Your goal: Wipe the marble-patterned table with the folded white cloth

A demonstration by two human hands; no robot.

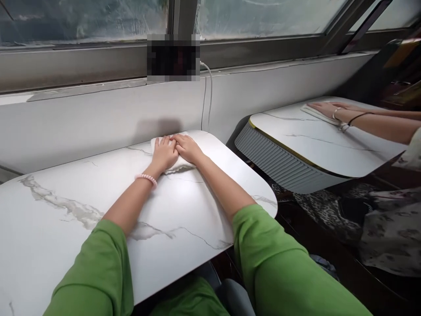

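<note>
White rumpled cloth lay on a grey-veined white table.
Left grip and right grip pressed down on it, flat and unclenched.

A white cloth is pressed onto a grey-veined white table by the bare left hand and right hand; on a gold-edged white table, a second white cloth is partly covered by a co-worker's hands.

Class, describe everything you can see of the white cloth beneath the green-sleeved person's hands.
The white cloth looks like soft fabric, bunched or folded, with an uneven near edge. It lies on the marble-patterned tabletop, towards its far edge. The left hand and right hand rest palm-down on it, close together, hiding most of its middle.
</note>
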